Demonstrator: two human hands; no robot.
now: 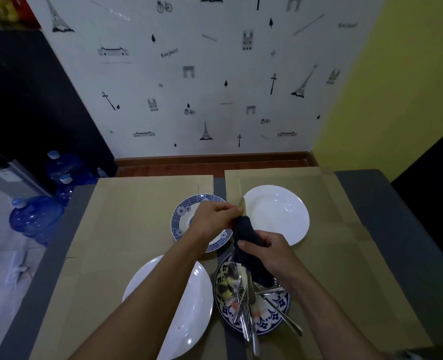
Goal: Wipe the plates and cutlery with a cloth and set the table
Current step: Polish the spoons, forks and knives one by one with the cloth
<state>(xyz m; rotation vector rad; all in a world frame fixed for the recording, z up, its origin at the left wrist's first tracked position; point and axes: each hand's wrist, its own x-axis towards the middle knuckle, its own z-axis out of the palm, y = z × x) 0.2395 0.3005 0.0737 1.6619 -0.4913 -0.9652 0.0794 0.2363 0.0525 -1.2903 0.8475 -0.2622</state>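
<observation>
Cloth (246, 231) in right hand (269, 252), around knife (242, 203)

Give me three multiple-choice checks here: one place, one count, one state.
1. Where is the cutlery pile? A on the near patterned plate; B on a white plate; C on the cardboard.
2. How many plates are out? A two; B three; C four.
3. What is the right hand doing? A resting open; B gripping the dark cloth; C lifting a plate.
1 A, the pile lies on that plate. 2 C, two white, two blue-patterned. 3 B, its fingers curl round the cloth while the left hand pinches a utensil.
</observation>
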